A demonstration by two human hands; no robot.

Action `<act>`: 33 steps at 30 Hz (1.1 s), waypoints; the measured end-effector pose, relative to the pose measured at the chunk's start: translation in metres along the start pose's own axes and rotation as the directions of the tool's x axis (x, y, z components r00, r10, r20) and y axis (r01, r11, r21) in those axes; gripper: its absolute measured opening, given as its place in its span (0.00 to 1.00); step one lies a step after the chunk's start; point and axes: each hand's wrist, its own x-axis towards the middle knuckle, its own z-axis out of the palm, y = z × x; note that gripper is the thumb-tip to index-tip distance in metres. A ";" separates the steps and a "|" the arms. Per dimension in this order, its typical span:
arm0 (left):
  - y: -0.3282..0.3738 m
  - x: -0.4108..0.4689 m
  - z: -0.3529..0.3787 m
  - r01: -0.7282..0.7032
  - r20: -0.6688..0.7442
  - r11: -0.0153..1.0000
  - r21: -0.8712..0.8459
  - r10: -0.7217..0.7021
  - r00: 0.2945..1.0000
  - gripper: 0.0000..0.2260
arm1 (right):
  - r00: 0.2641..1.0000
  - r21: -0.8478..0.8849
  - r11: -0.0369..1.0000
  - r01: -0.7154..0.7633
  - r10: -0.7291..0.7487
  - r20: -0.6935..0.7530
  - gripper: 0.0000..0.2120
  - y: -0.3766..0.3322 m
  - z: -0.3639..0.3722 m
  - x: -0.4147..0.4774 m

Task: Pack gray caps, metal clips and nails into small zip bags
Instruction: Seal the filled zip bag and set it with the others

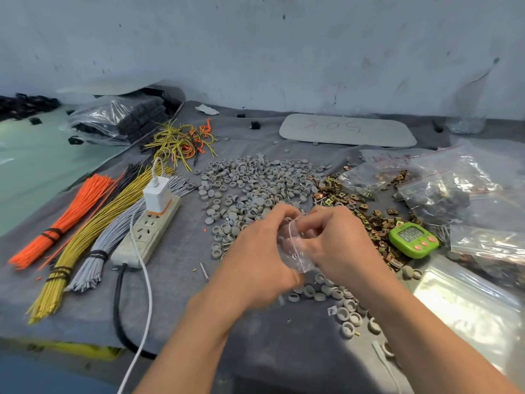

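Both hands meet above the gray cloth (pixel 181 282). The left hand (pixel 255 251) pinches the small zip bag (pixel 295 253) from its left side, and the right hand (pixel 335 240) pinches its upper edge with curled fingers. What is inside the bag I cannot tell; it is blurred. The step seems to be opening or closing the mouth of the bag. To do it well, the fingers should take the two lips separately near the zip line and hold the bag upright, so that nothing falls out. The gray caps (pixel 250 189) lie in a pile just behind the hands, and the metal clips (pixel 369 220) lie to the right, beside the green timer (pixel 412 236).
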 end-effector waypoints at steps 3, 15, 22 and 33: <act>-0.002 0.000 0.004 0.009 -0.071 1.000 -0.012 -0.010 0.997 0.30 | 0.997 0.006 0.997 0.080 -0.080 -0.015 0.04 -0.003 0.002 0.000; -0.022 0.002 -0.029 0.214 -0.227 0.823 -0.526 -0.379 0.897 0.27 | 0.986 -0.361 0.929 0.079 -0.018 0.168 0.09 0.013 -0.011 -0.004; -0.018 0.006 -0.031 0.240 -0.115 0.671 -0.702 -0.440 0.891 0.15 | 0.925 -0.615 0.766 0.189 0.071 0.373 0.10 0.012 0.006 -0.016; -0.020 0.000 -0.026 0.197 -0.202 0.780 -0.594 -0.382 0.902 0.20 | 0.992 -0.318 0.941 0.113 -0.128 -0.025 0.12 0.012 -0.010 -0.010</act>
